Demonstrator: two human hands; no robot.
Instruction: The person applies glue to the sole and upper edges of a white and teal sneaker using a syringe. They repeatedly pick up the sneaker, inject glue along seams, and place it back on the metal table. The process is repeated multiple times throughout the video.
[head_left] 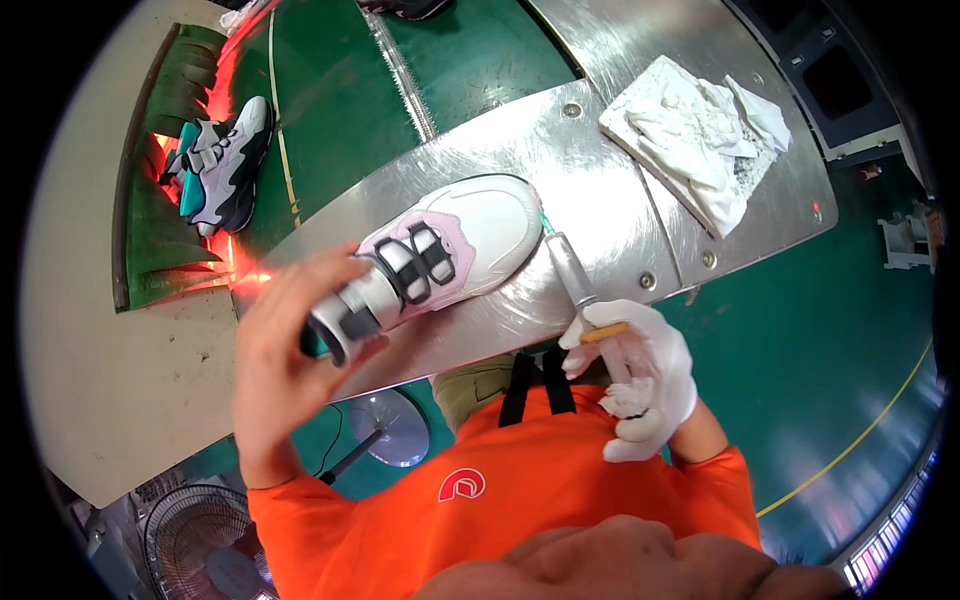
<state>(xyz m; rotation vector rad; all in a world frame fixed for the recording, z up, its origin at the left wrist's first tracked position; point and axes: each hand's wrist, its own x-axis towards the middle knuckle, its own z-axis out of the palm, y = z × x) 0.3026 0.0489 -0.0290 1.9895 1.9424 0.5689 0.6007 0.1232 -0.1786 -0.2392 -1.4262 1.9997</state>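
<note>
A white, pink and black sneaker [490, 232] lies on the metal worktop with its toe pointing right and away from me. My bare left hand [285, 345] is closed round its heel and ankle collar. In my white-gloved right hand [655, 385] is a syringe [571, 270] with a clear barrel and a tan finger flange. Its thin green tip meets the sole edge at the toe, or sits just beside it; I cannot tell whether it touches. The gloved fingers wrap round the flange and plunger and partly hide them.
The metal worktop [400, 180] borders a green conveyor belt [330, 90]. Another sneaker [230, 165] stands on the belt by a green strip curtain [170, 170] lit red. A crumpled white cloth [690, 125] lies on a pad at right. A fan [205, 545] stands lower left.
</note>
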